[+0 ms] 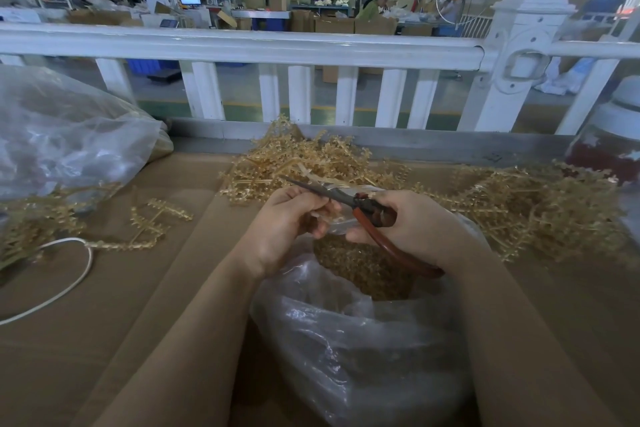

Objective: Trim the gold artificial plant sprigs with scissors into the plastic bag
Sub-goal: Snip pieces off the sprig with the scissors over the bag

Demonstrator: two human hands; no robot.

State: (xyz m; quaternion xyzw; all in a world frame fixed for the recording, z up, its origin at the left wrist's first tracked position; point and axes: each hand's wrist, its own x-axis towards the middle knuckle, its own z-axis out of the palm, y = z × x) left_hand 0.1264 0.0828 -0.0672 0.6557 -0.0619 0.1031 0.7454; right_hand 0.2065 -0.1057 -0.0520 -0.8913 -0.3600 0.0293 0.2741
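My right hand point(412, 222) grips red-handled scissors point(367, 210), their dark blades pointing up and left over my left hand. My left hand point(287, 225) has its fingers curled under the blades; what they pinch is too blurred to tell, perhaps a small sprig piece or the bag's rim. Below both hands an open clear plastic bag point(346, 340) holds a heap of gold trimmed bits point(360, 263). A pile of gold sprigs point(311, 159) lies behind the hands, and another pile point(540, 208) spreads to the right.
A brown cardboard-covered table point(121, 305) carries loose sprigs point(152, 225) and a white cable point(69, 274) at left. A large clear bag point(62, 135) stands at back left, a white fence rail point(242, 45) runs behind the table, and a jar point(609, 135) stands at far right.
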